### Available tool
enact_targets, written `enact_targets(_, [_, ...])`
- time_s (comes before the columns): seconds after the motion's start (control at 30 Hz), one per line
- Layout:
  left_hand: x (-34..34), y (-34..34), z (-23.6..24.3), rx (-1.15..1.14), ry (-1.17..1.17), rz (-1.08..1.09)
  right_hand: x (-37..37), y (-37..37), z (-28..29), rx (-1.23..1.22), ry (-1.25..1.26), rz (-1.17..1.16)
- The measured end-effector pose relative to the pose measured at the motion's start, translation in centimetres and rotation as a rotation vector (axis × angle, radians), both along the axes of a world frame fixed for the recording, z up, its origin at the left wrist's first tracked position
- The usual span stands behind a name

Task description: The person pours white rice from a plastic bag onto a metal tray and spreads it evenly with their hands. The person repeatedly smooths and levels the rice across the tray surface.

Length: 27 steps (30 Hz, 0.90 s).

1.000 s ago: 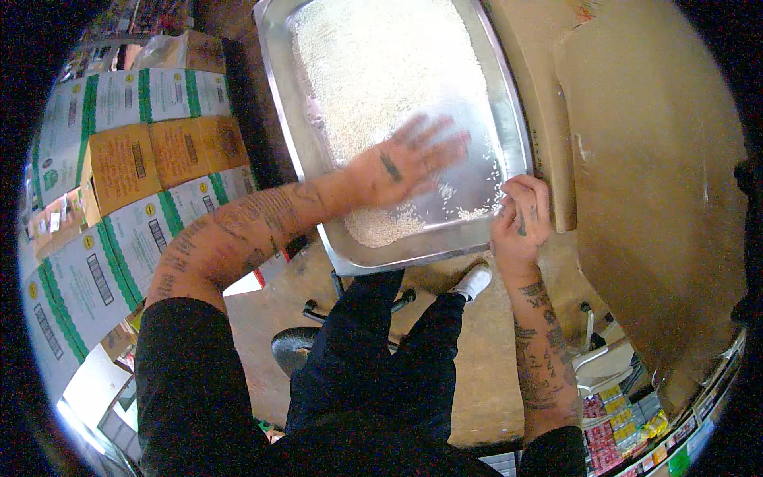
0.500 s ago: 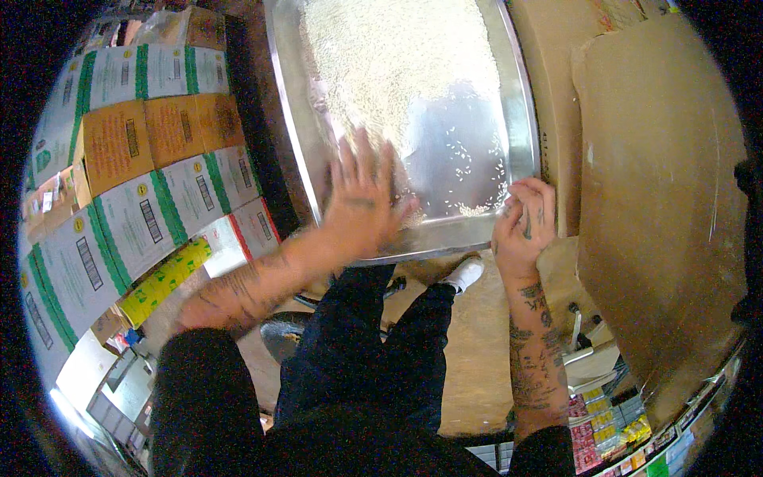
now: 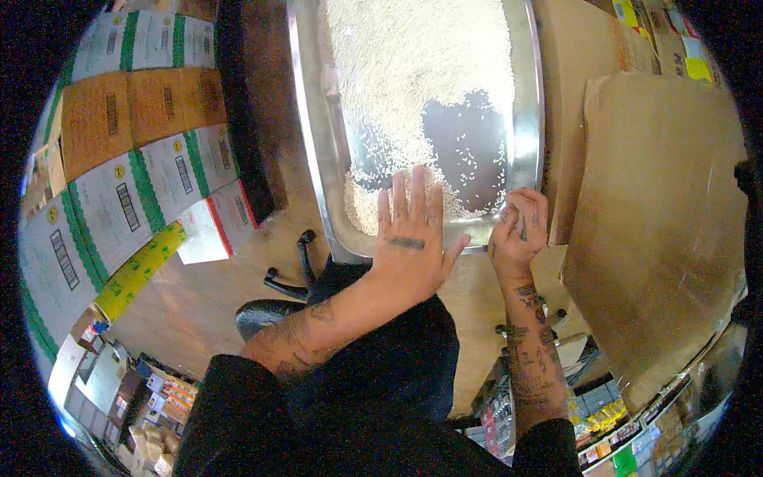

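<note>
We list white rice, spread in a metal pan. Our left hand: grip open at the rice's near edge. Our right hand: grip closed on the pan's near-right corner.

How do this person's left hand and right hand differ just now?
The left hand is opened out, fingers extended; the right hand is curled up. The left hand has its fingertips at the rice, while the right hand is on the near right corner of the tray. Both are bare and at the tray's near end.
</note>
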<state>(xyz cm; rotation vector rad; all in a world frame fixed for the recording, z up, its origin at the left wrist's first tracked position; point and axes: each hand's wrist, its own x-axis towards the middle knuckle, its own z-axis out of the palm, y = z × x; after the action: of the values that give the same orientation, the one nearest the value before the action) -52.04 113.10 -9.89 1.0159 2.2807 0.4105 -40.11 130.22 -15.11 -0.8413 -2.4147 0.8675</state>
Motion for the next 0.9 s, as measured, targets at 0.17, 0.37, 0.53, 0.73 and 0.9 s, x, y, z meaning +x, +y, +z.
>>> enact_targets(0.17, [0.2, 1.8, -2.7, 0.024, 0.132, 0.121, -0.1, 0.3, -0.7, 0.082, 0.035, 0.034])
enact_targets(0.37, [3.1, 1.8, -1.4, 0.189, 0.092, 0.094, 0.0, 0.5, -0.2, -0.002, 0.033, 0.064])
enact_targets(0.53, [3.9, -0.6, 0.7, -0.274, 0.213, 0.316, 0.0, 0.5, 0.0, -0.103, 0.106, 0.086])
enact_targets(0.73, [4.7, 2.7, -0.2, 0.178, -0.037, 0.218, 0.0, 0.6, -0.3, -0.081, 0.126, 0.062])
enact_targets(0.9, [5.8, 4.3, -1.0, 0.258, -0.043, 0.213, -0.2, 0.6, -0.8, -0.118, 0.220, 0.011])
